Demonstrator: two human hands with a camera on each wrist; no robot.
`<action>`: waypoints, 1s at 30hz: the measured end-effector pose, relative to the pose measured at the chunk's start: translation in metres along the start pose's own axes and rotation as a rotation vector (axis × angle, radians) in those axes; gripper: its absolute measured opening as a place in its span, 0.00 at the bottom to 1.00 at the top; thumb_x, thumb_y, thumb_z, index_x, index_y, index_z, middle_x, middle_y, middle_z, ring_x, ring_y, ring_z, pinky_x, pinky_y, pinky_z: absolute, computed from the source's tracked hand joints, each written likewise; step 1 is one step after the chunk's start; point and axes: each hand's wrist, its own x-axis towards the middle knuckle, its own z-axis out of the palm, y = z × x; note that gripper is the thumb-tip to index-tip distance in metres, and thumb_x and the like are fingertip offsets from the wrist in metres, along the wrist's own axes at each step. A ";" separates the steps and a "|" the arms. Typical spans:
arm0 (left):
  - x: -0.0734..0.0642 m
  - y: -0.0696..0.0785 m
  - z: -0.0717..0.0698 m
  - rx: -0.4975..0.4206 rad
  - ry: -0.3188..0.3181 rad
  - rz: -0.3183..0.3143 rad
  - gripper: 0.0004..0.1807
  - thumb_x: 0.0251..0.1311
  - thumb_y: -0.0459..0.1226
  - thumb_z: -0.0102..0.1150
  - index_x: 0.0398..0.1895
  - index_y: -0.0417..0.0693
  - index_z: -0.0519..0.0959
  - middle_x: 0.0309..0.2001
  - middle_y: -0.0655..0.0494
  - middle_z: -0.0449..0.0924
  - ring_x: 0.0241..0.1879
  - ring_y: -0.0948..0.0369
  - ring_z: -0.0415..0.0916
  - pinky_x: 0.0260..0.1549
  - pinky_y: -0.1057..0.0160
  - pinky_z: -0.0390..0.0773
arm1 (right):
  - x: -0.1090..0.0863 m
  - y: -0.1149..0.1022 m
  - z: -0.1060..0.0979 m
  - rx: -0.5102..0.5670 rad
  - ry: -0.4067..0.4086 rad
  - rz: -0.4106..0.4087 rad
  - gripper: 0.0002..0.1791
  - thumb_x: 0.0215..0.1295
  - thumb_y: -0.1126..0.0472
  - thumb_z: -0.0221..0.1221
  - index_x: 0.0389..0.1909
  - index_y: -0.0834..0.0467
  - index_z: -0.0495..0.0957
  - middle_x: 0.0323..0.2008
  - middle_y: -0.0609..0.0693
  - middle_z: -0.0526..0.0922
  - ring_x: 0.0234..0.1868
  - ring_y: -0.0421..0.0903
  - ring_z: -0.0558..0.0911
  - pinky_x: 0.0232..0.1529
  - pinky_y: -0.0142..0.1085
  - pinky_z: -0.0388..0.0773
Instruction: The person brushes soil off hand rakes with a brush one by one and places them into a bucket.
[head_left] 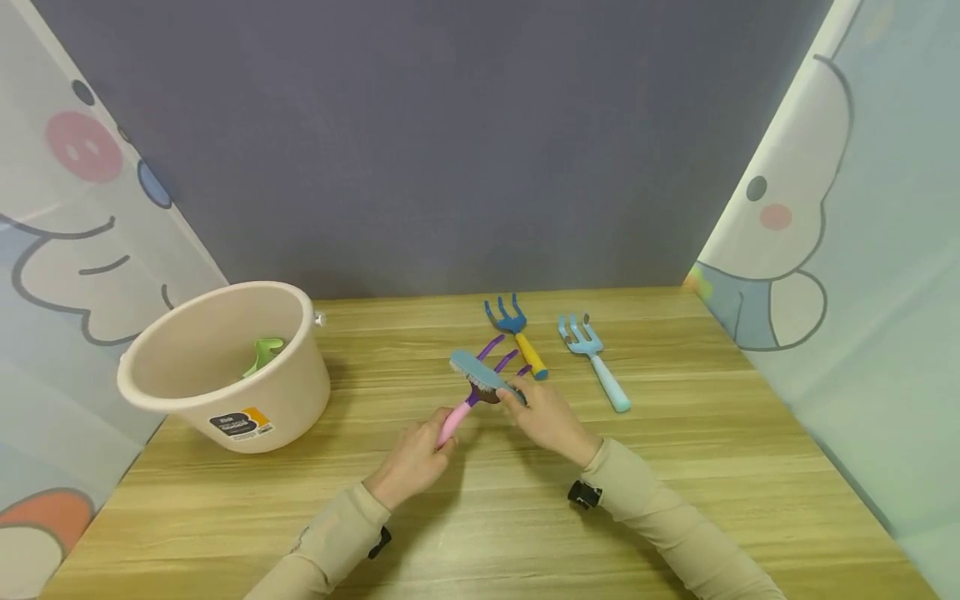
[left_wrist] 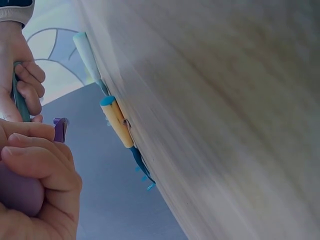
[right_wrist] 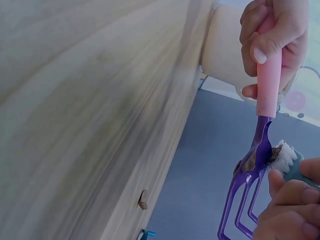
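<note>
My left hand [head_left: 412, 458] grips the pink handle of a purple three-pronged garden hand fork [head_left: 452, 423], held above the table with its prongs pointing away. In my right hand [head_left: 551, 417] is a blue-grey scrubbing brush [head_left: 476, 369]. Its white bristles [right_wrist: 285, 156] press against the fork's purple head [right_wrist: 261, 152] in the right wrist view, where brown dirt shows on both. Past the prongs lies a dark blue hand fork with a yellow handle [head_left: 531, 357]. Right of that lies a light blue hand fork [head_left: 609, 383] with brown spots on its tines.
A beige bucket [head_left: 303, 396] stands at the left of the wooden table [head_left: 525, 533], with a green object [head_left: 262, 356] inside, its kind unclear. A dark grey panel [head_left: 480, 167] rises behind the table. Cartoon-printed curtains [head_left: 885, 250] hang at both sides.
</note>
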 end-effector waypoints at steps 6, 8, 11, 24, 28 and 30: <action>-0.001 0.002 0.000 0.042 0.013 0.017 0.18 0.57 0.32 0.54 0.52 0.39 0.71 0.17 0.58 0.66 0.11 0.68 0.61 0.07 0.72 0.63 | 0.004 0.004 -0.004 0.054 0.005 0.057 0.17 0.70 0.52 0.45 0.43 0.60 0.76 0.13 0.43 0.64 0.11 0.37 0.59 0.11 0.27 0.59; -0.001 0.002 0.000 0.044 0.016 0.024 0.18 0.56 0.32 0.54 0.51 0.40 0.71 0.16 0.58 0.66 0.10 0.68 0.60 0.06 0.73 0.63 | 0.005 0.006 -0.006 0.060 0.021 0.058 0.17 0.70 0.52 0.45 0.42 0.61 0.76 0.12 0.43 0.64 0.11 0.37 0.59 0.12 0.27 0.59; -0.001 0.001 0.001 0.042 0.016 0.027 0.17 0.56 0.32 0.54 0.51 0.40 0.71 0.16 0.58 0.66 0.10 0.68 0.59 0.06 0.73 0.62 | 0.006 0.007 -0.008 0.059 0.042 0.061 0.18 0.70 0.52 0.45 0.44 0.62 0.76 0.12 0.44 0.63 0.11 0.37 0.59 0.11 0.27 0.58; -0.002 0.000 0.000 -0.029 -0.008 -0.015 0.18 0.58 0.32 0.53 0.53 0.39 0.70 0.16 0.57 0.67 0.09 0.68 0.59 0.04 0.72 0.63 | 0.004 0.008 -0.015 0.058 0.080 0.079 0.18 0.70 0.53 0.46 0.42 0.62 0.76 0.13 0.44 0.63 0.11 0.37 0.59 0.12 0.28 0.58; -0.003 0.000 -0.003 -0.101 -0.034 -0.044 0.20 0.59 0.32 0.51 0.56 0.39 0.68 0.17 0.57 0.67 0.10 0.67 0.60 0.05 0.72 0.64 | 0.002 0.010 -0.016 0.078 0.093 0.079 0.18 0.70 0.54 0.46 0.43 0.63 0.76 0.13 0.44 0.63 0.11 0.37 0.59 0.12 0.27 0.57; -0.002 0.001 -0.005 -0.135 -0.036 -0.059 0.20 0.60 0.31 0.51 0.56 0.39 0.67 0.18 0.56 0.68 0.11 0.67 0.60 0.06 0.72 0.64 | 0.001 0.010 -0.016 0.092 0.107 0.073 0.17 0.70 0.54 0.46 0.41 0.64 0.76 0.13 0.45 0.63 0.11 0.38 0.59 0.12 0.27 0.57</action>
